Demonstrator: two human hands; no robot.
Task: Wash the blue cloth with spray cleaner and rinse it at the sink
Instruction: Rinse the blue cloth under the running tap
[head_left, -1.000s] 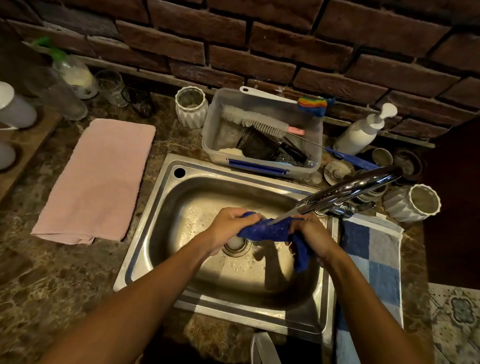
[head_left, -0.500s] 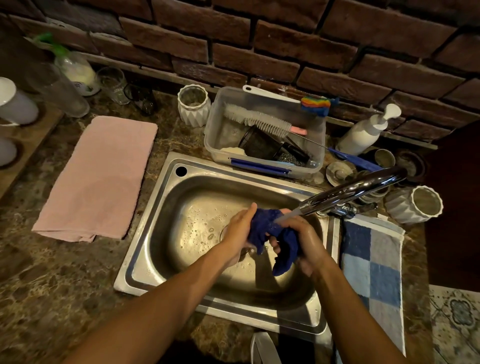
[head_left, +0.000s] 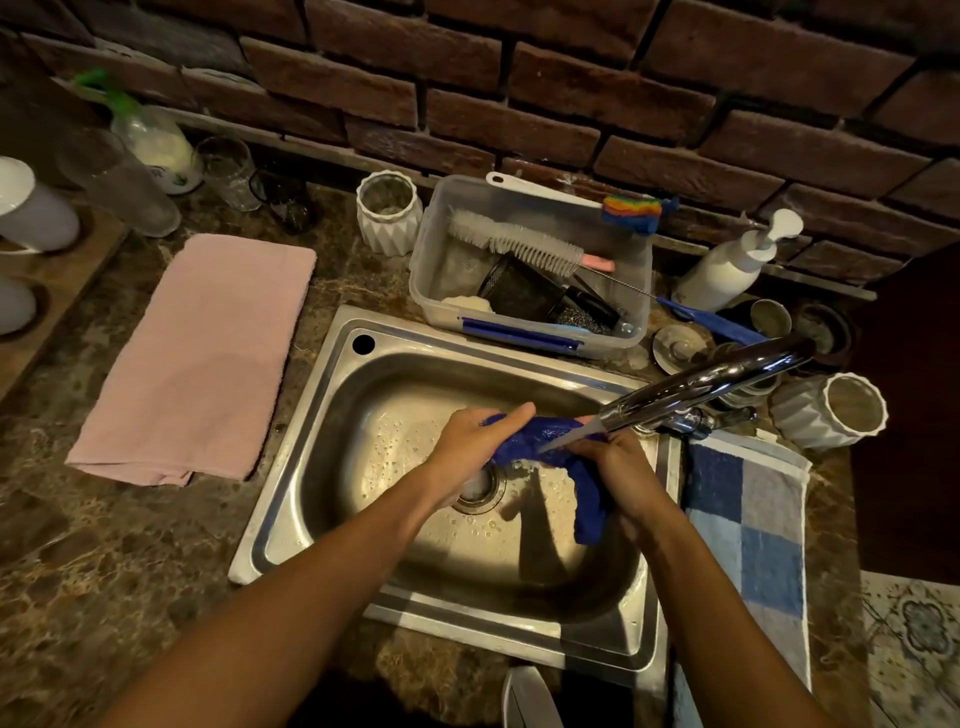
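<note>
The blue cloth (head_left: 540, 441) is bunched between both hands over the steel sink (head_left: 322, 447), above the drain (head_left: 480, 488). A stream of water runs from the chrome faucet (head_left: 711, 382) onto the cloth. My left hand (head_left: 470, 441) grips the cloth's left end, thumb stretched over it. My right hand (head_left: 621, 467) grips the right end, and a tail of cloth hangs down below it. The spray bottle (head_left: 148, 137) with a green trigger stands at the back left by the brick wall.
A pink towel (head_left: 197, 358) lies left of the sink, a blue checked towel (head_left: 748, 525) to its right. A clear tub of brushes (head_left: 530, 270) sits behind the sink, with a white pump bottle (head_left: 732, 262), white ridged cups (head_left: 828, 410) and glasses (head_left: 228, 171) nearby.
My hands have moved apart again, stretching the cloth sideways under the water after pressing it together half a second ago. The hanging tail shifted right.
</note>
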